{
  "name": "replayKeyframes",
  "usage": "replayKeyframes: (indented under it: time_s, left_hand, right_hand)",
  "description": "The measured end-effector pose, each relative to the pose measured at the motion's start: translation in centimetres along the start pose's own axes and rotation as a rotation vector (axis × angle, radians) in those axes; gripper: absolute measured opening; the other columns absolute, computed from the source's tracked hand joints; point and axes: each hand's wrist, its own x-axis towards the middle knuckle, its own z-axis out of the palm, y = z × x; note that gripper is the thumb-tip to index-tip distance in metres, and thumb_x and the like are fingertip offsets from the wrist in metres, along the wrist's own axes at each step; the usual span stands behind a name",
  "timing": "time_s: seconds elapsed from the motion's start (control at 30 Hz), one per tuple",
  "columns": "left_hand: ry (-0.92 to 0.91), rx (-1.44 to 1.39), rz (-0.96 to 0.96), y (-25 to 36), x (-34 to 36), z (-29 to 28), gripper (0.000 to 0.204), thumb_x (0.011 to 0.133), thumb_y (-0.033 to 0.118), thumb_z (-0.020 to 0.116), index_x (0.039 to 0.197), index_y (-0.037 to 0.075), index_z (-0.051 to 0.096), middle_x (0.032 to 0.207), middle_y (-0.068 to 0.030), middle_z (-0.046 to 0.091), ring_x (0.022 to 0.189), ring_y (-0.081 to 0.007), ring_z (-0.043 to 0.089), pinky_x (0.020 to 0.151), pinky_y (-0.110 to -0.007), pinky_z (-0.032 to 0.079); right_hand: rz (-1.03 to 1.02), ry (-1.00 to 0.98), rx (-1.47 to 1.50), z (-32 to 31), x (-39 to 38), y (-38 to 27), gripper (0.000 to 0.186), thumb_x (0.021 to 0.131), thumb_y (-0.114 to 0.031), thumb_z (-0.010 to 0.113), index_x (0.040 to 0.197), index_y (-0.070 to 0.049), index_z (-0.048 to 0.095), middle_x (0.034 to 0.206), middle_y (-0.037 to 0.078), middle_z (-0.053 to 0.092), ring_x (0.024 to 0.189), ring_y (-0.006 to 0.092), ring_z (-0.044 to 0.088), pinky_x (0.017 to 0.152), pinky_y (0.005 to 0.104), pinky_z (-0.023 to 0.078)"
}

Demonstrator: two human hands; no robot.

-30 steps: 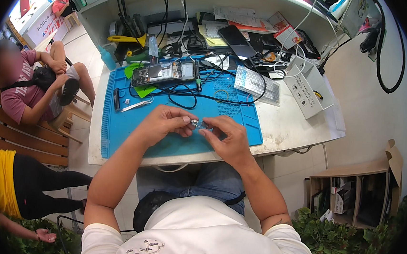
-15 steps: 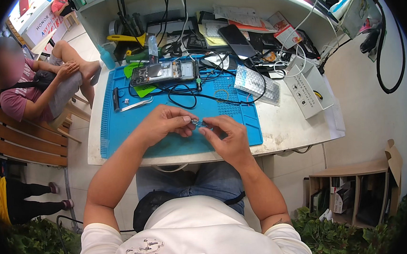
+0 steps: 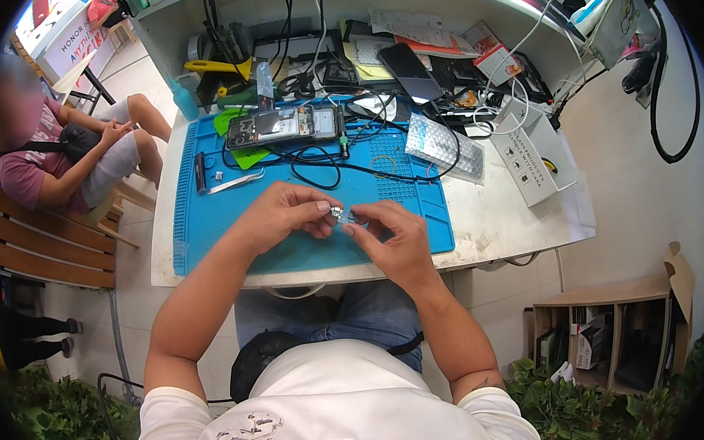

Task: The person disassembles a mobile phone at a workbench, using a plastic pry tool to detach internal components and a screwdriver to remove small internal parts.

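Observation:
Over the near part of the blue work mat [image 3: 284, 244], my left hand [image 3: 288, 217] and my right hand [image 3: 398, 238] meet with fingertips pinched. Between them is a small clear and silvery part [image 3: 344, 216], too small to name exactly; both hands grip it. Beyond my hands lies an opened phone [image 3: 285, 129] with its inner parts bare. White-tipped tweezers [image 3: 237, 182] rest left of my left hand, beside a short black cylinder [image 3: 200, 172]. A tiny white piece [image 3: 218, 175] sits between these two. A black cable [image 3: 314, 180] loops across the mat.
A bubble-wrap pouch [image 3: 444, 149] and a white carton [image 3: 526, 161] stand to the right. At the back are a dark phone [image 3: 411, 72], papers, cables and tools. Green pry pieces [image 3: 249, 157] lie by the opened phone. A person [image 3: 68, 144] sits on a bench at left.
My hands stay nearly in place; the small part between them looks slightly turned. The seated person has lowered a raised leg. A person in yellow at lower left has shifted left.

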Motion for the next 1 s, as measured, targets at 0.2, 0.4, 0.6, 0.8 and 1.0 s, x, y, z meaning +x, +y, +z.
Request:
replayKeyframes:
  time_s: [0.2, 0.4, 0.6, 0.8, 1.0]
  left_hand:
    - [-0.009, -0.002, 0.010, -0.07, -0.04, -0.07, 0.030, 0.114, 0.015, 0.069, 0.131, -0.007, 0.079, 0.107, -0.0140, 0.082, 0.093, -0.0181, 0.079, 0.087, -0.033, 0.068]
    - [-0.007, 0.013, 0.004, 0.11, -0.15, 0.07, 0.031, 0.113, 0.019, 0.069, 0.129, -0.005, 0.080, 0.106, -0.0120, 0.082, 0.093, -0.0172, 0.078, 0.088, -0.033, 0.066]
    - [-0.010, 0.021, 0.010, 0.08, -0.13, 0.05, 0.032, 0.113, 0.019, 0.069, 0.131, -0.005, 0.080, 0.105, -0.0121, 0.082, 0.092, -0.0174, 0.078, 0.088, -0.033, 0.066]
    - [-0.009, 0.032, 0.004, 0.12, -0.21, 0.14, 0.031, 0.113, 0.019, 0.069, 0.131, -0.005, 0.080, 0.104, -0.0121, 0.081, 0.092, -0.0174, 0.079, 0.087, -0.033, 0.066]
    - [-0.003, 0.137, 0.003, 0.57, -0.20, -0.20, 0.036, 0.111, 0.024, 0.074, 0.134, -0.004, 0.079, 0.107, -0.0136, 0.083, 0.091, -0.0192, 0.080, 0.089, -0.036, 0.067]
  right_hand:
    - [0.020, -0.005, 0.009, -0.04, -0.01, -0.15, 0.027, 0.094, -0.014, 0.092, 0.116, -0.001, 0.084, 0.101, 0.009, 0.080, 0.078, 0.0132, 0.073, 0.068, 0.0270, 0.059]
    - [0.015, -0.010, 0.000, -0.08, 0.04, -0.30, 0.027, 0.093, -0.015, 0.093, 0.115, -0.003, 0.084, 0.100, 0.008, 0.080, 0.077, 0.0130, 0.071, 0.068, 0.0271, 0.059]
    - [0.011, -0.008, 0.000, -0.01, -0.01, -0.16, 0.024, 0.093, -0.015, 0.093, 0.112, -0.003, 0.085, 0.098, 0.008, 0.080, 0.076, 0.0123, 0.071, 0.066, 0.0266, 0.058]
    - [0.018, -0.012, -0.003, 0.07, -0.05, -0.27, 0.023, 0.091, -0.007, 0.094, 0.110, 0.000, 0.084, 0.098, 0.009, 0.081, 0.075, 0.0107, 0.072, 0.067, 0.0255, 0.056]
    - [-0.009, -0.001, -0.045, 0.11, 0.03, 0.68, 0.026, 0.091, -0.020, 0.096, 0.110, -0.006, 0.086, 0.095, 0.007, 0.079, 0.076, 0.0139, 0.072, 0.066, 0.0298, 0.059]
